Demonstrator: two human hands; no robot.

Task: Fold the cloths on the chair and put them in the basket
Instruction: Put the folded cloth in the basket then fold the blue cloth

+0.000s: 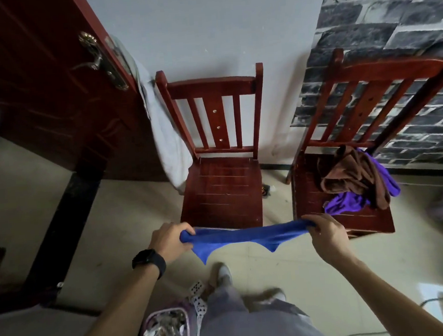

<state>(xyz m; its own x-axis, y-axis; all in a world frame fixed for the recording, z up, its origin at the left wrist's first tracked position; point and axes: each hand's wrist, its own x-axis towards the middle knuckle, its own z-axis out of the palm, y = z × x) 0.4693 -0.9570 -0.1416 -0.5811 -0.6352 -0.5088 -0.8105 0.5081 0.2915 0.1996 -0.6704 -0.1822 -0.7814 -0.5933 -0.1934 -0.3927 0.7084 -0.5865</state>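
Dim, soft indoor light; glare on the floor tiles (434, 293) at lower right; wide-angle bending and blur toward the edges.

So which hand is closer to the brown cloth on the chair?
Right. The right hand is just below the brown cloth, near that chair's front edge. The left hand is far off, before the other chair.

Two chairs stand side by side against the far wall (203, 23). The right chair (312, 195) bears a heap of cloths (353, 178); the left chair (222, 191) stands beside a door (36, 89).
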